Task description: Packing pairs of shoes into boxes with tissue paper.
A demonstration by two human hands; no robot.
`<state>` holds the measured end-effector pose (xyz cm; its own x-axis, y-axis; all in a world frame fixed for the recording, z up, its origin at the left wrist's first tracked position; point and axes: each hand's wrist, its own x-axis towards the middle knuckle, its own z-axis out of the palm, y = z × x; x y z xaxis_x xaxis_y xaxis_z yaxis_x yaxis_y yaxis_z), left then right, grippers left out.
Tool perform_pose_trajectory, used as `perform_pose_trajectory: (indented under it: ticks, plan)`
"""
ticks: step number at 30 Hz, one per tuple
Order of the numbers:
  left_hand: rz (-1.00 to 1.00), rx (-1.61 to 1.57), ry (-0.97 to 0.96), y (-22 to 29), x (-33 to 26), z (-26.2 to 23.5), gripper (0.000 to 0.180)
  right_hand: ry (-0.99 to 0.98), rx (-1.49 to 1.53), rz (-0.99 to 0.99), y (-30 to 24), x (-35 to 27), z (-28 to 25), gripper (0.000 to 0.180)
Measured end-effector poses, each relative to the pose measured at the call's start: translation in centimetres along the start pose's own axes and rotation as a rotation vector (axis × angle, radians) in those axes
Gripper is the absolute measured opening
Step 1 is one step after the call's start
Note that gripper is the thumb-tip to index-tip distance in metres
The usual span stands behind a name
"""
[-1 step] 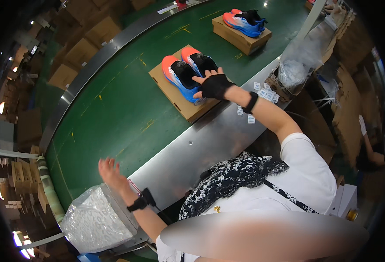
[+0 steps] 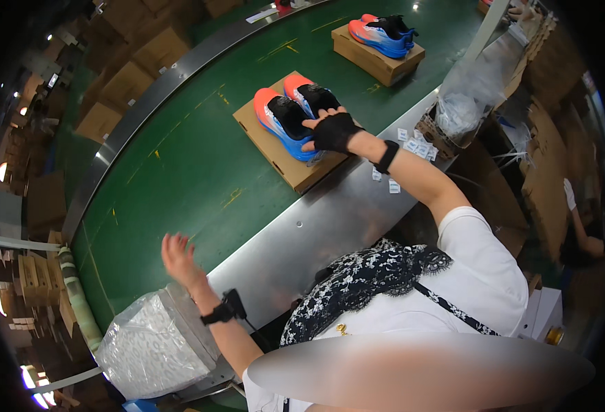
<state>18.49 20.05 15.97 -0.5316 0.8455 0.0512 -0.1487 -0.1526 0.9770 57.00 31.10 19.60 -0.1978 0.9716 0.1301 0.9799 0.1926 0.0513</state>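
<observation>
A pair of orange and blue sports shoes (image 2: 282,117) lies on top of a brown cardboard box (image 2: 275,154) on the green conveyor belt (image 2: 179,165). My right hand (image 2: 330,132), in a black fingerless glove, reaches over the steel ledge and grips the heel end of the nearer shoe. My left hand (image 2: 179,257) is bare and raised with its fingers spread, holding nothing, above the belt's near edge. It hovers just beyond a clear plastic bag (image 2: 151,343).
A second pair of shoes (image 2: 383,33) on its box (image 2: 378,60) rides further up the belt. A steel ledge (image 2: 316,220) carries small white tags (image 2: 405,145). Flat cardboard boxes (image 2: 131,75) are stacked beyond the belt. Another person (image 2: 580,233) works at the right.
</observation>
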Motion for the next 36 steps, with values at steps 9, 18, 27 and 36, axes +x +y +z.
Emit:
perform_pose_trajectory:
  ticks: [9,18,27,36]
  plan:
    - [0.525,0.385,-0.706,5.2,-0.2,17.0,0.026,-0.18,0.153,-0.462,-4.6,-3.2,-10.5,0.046]
    - [-0.126,0.412,-0.908,3.6,1.2,15.9,0.017,-0.211,0.336,-0.894,-8.7,-4.9,-10.0,0.038]
    - [0.005,0.426,-0.99,-0.5,-1.1,11.6,0.013,0.043,0.316,-1.167,-9.3,-8.0,-0.1,0.036]
    - [0.261,0.764,-1.065,-5.3,-5.9,13.0,0.027,0.01,0.231,-0.34,-5.0,-4.3,7.7,0.039]
